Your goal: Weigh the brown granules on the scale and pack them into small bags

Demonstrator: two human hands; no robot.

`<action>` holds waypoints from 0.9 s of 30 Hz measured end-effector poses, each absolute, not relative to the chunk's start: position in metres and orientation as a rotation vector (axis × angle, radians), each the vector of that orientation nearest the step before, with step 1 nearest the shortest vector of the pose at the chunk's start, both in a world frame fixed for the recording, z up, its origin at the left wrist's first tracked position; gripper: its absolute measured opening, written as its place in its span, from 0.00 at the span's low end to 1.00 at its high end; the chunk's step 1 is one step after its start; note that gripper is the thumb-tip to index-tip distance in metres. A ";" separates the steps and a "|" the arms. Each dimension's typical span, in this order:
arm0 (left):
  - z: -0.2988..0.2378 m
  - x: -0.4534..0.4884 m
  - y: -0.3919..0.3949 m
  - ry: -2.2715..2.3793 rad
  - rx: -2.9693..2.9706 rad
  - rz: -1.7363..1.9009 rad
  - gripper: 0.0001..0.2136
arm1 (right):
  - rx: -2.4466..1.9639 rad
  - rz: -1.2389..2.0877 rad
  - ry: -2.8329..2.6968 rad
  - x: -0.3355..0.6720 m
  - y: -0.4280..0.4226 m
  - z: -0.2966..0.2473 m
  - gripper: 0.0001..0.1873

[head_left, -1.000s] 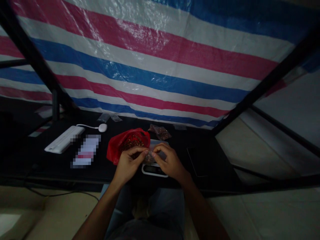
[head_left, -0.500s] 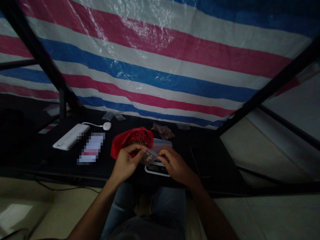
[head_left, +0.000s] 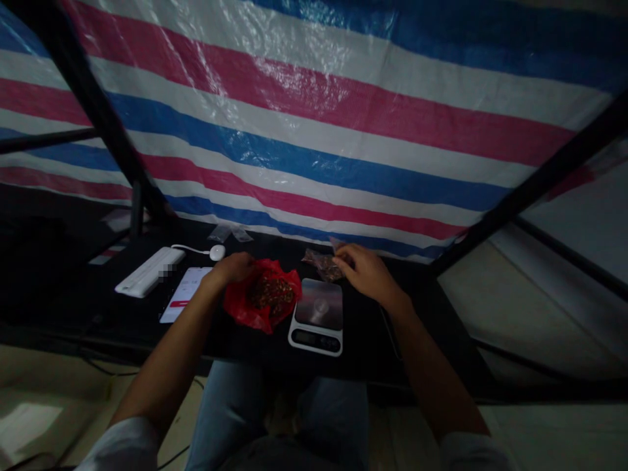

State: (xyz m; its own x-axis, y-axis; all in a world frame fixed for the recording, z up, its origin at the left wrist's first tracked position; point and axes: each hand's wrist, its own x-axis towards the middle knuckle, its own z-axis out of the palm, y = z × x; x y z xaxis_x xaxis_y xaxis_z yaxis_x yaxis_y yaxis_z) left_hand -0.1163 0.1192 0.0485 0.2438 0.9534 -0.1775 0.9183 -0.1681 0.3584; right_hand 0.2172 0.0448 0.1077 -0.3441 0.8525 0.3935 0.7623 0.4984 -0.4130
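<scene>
While curled over the crinkled rim of a red plastic bag (head_left: 240, 307), left hand (head_left: 233, 268) loosely closed, firmness of grip impossible to tell. Inside the bag, a heap of reddish-brown dried pieces (head_left: 269, 294). Right hand (head_left: 366, 271) half-closed at a small clear plastic pouch (head_left: 321, 265) of brown pieces, fingertips (head_left: 341, 257) against its edge, grip unclear. Just below the pouch, a white digital kitchen scale (head_left: 316, 333) with a dark glossy platform. Left of the red bag, a smartphone with a white-and-red screen (head_left: 184, 294) and a long white rectangular plastic device (head_left: 150, 271), a white cable running to a round white plastic puck (head_left: 216, 252). All on a black tabletop (head_left: 363, 353).
</scene>
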 end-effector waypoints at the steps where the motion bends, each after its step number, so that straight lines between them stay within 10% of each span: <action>1: 0.051 -0.115 0.119 1.696 2.153 0.144 0.12 | -1.285 0.284 -2.209 0.208 0.044 0.102 0.05; 7: 0.083 -0.108 0.106 1.535 2.273 0.290 0.13 | -1.098 0.458 -2.350 0.149 0.034 0.067 0.04; 11: 0.081 -0.108 0.105 1.397 2.203 0.388 0.11 | -1.256 0.295 -2.258 0.131 0.049 0.058 0.28; 15: 0.060 -0.111 0.112 1.390 2.099 0.451 0.12 | -1.373 0.470 -2.367 0.128 0.074 0.055 0.05; 19: 0.045 -0.111 0.119 1.424 2.039 0.533 0.18 | -1.388 0.564 -2.219 0.130 0.085 0.056 0.06; 23: 0.043 -0.108 0.124 1.404 2.024 0.513 0.17 | -1.252 0.552 -2.329 0.123 0.077 0.048 0.35; 27: 0.042 -0.109 0.127 1.402 2.021 0.458 0.09 | -1.351 0.487 -2.405 0.116 0.075 0.040 0.03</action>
